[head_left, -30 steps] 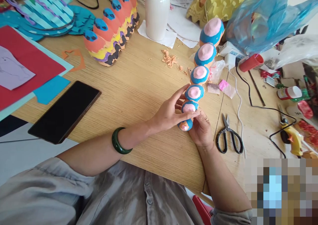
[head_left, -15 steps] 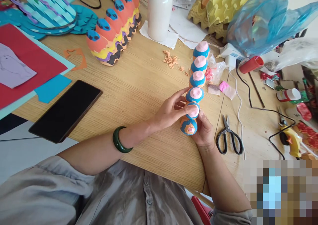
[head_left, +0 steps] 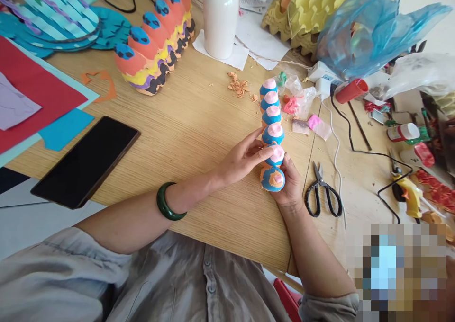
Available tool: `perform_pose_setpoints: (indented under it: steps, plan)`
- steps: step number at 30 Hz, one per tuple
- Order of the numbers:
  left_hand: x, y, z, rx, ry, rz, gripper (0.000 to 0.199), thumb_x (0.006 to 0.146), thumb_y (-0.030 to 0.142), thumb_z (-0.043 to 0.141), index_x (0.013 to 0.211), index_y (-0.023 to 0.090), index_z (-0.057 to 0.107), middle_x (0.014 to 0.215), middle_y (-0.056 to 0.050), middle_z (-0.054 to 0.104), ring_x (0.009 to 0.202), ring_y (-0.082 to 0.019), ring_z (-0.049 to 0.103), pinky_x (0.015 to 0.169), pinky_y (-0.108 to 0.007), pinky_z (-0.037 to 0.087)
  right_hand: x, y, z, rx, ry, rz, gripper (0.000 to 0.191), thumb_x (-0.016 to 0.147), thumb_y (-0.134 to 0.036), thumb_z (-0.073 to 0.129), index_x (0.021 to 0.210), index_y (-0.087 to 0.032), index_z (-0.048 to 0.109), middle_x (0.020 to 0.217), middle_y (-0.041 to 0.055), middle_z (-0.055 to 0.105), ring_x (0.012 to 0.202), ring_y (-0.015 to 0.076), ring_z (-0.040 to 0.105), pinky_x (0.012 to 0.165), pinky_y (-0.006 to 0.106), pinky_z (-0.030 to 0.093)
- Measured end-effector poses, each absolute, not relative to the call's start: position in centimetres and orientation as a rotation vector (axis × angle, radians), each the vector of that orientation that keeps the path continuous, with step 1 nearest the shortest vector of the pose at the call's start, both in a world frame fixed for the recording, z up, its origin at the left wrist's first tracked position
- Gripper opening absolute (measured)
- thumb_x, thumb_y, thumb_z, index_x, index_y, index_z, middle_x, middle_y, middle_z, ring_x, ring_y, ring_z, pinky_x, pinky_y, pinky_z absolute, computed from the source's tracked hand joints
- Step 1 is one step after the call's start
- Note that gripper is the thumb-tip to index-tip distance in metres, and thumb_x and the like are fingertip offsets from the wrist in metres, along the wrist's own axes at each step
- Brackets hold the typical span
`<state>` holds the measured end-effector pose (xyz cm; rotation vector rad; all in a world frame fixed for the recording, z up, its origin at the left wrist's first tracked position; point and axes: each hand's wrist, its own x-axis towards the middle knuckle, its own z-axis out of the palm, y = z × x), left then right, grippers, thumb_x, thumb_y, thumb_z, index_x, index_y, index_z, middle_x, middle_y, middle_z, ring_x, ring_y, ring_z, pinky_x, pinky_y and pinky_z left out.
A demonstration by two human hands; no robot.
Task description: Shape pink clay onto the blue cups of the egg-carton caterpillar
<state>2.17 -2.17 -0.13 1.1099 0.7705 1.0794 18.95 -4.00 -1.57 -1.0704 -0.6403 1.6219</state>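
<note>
A row of egg-carton cups (head_left: 272, 118) painted blue with pink tops stands almost upright in my hands, its far end raised. My right hand (head_left: 289, 182) grips the near end from below, with the last cup (head_left: 272, 179) showing orange and blue. My left hand (head_left: 245, 158) rests its fingertips on the second cup (head_left: 277, 155), and its wrist wears a green bangle (head_left: 167, 202). The underside of the row is hidden by my hands.
On the wooden table lie black scissors (head_left: 322, 194), a black phone (head_left: 85, 161), and a painted egg-carton caterpillar (head_left: 152, 42). A white flask (head_left: 220, 26), wood shavings (head_left: 238, 85), a glue gun (head_left: 407, 194), and a blue plastic bag (head_left: 359, 35) lie beyond.
The far end of the cup row has swung left and lifted toward me, so the row looks shorter. My hands have shifted their hold slightly, and the view has moved a little.
</note>
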Motion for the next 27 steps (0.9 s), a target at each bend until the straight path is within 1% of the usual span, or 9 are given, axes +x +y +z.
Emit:
perform_pose_setpoints:
  steps: [3,6,8,10,13,16,20,23,27]
  plan:
    - [2.2,-2.1,-0.1,1.121,0.729,1.061,0.08,0.097,0.061,0.074,0.16,0.019,0.049,0.118,-0.01,0.081,0.116,-0.027,0.077,0.105,-0.039,0.059,18.9,-3.9,-1.7,-1.083,-0.637,1.599,0.028,0.084,-0.057,0.084,0.088,-0.03,0.077,0.088,-0.0032,0.082,0.076,0.019,0.072,0.075,0.036,0.062]
    - [1.7,-1.9,-0.4,1.166,0.733,1.018,0.086,0.093,0.056,0.079,0.164,0.022,0.046,0.128,-0.012,0.08,0.119,-0.027,0.078,0.102,-0.037,0.061,18.7,-3.9,-1.7,-1.062,-0.62,1.6,0.029,0.082,-0.057,0.086,0.09,-0.03,0.078,0.091,-0.0031,0.083,0.077,0.0178,0.072,0.073,0.033,0.061]
    - [1.1,-1.5,-0.6,1.24,0.742,0.982,0.102,0.085,0.051,0.089,0.169,0.021,0.04,0.139,-0.015,0.077,0.125,-0.029,0.077,0.102,-0.037,0.063,18.6,-4.0,-1.7,-1.029,-0.606,1.625,0.033,0.077,-0.058,0.09,0.09,-0.03,0.08,0.091,-0.0034,0.083,0.078,0.0167,0.072,0.072,0.031,0.061]
    - [0.5,-1.1,-0.7,1.324,0.771,0.935,0.11,0.081,0.05,0.092,0.171,0.019,0.036,0.141,-0.016,0.077,0.127,-0.032,0.077,0.103,-0.039,0.063,18.4,-4.1,-1.7,-1.011,-0.604,1.647,0.035,0.075,-0.058,0.093,0.091,-0.029,0.081,0.092,-0.0034,0.083,0.077,0.0157,0.072,0.072,0.03,0.06]
    - [0.1,-0.9,-0.7,1.38,0.776,0.884,0.108,0.085,0.052,0.087,0.173,0.016,0.035,0.136,-0.015,0.08,0.127,-0.033,0.077,0.107,-0.042,0.062,18.0,-4.3,-1.5,-1.008,-0.612,1.636,0.034,0.075,-0.056,0.093,0.087,-0.028,0.081,0.09,-0.0035,0.082,0.073,0.0142,0.07,0.07,0.029,0.059]
    - [0.2,-1.1,-0.6,1.385,0.787,0.902,0.102,0.091,0.053,0.08,0.173,0.013,0.034,0.135,-0.014,0.08,0.126,-0.032,0.077,0.106,-0.04,0.062,17.6,-4.4,-1.3,-1.007,-0.627,1.591,0.03,0.077,-0.053,0.093,0.083,-0.026,0.081,0.09,-0.0024,0.083,0.077,0.0147,0.071,0.073,0.029,0.061]
    - [0.5,-1.3,-0.4,1.356,0.816,0.881,0.102,0.091,0.054,0.08,0.173,0.013,0.036,0.129,-0.013,0.083,0.124,-0.032,0.078,0.105,-0.039,0.061,17.5,-4.4,-1.2,-1.029,-0.67,1.576,0.028,0.082,-0.053,0.089,0.086,-0.027,0.081,0.091,-0.0015,0.083,0.079,0.017,0.073,0.077,0.034,0.063]
    - [0.3,-1.1,-0.1,1.219,0.726,0.84,0.101,0.09,0.05,0.081,0.173,0.014,0.035,0.134,-0.013,0.081,0.129,-0.032,0.076,0.106,-0.039,0.061,17.7,-4.4,-1.2,-1.024,-0.667,1.577,0.028,0.081,-0.053,0.09,0.087,-0.028,0.081,0.09,-0.0031,0.083,0.076,0.0161,0.072,0.074,0.033,0.063]
    - [0.1,-0.8,0.1,1.147,0.654,0.813,0.099,0.09,0.042,0.082,0.173,0.016,0.035,0.139,-0.013,0.079,0.131,-0.031,0.075,0.107,-0.037,0.06,17.9,-4.3,-1.2,-1.02,-0.629,1.616,0.031,0.079,-0.057,0.09,0.091,-0.029,0.082,0.089,-0.0035,0.083,0.073,0.0159,0.07,0.076,0.034,0.063]
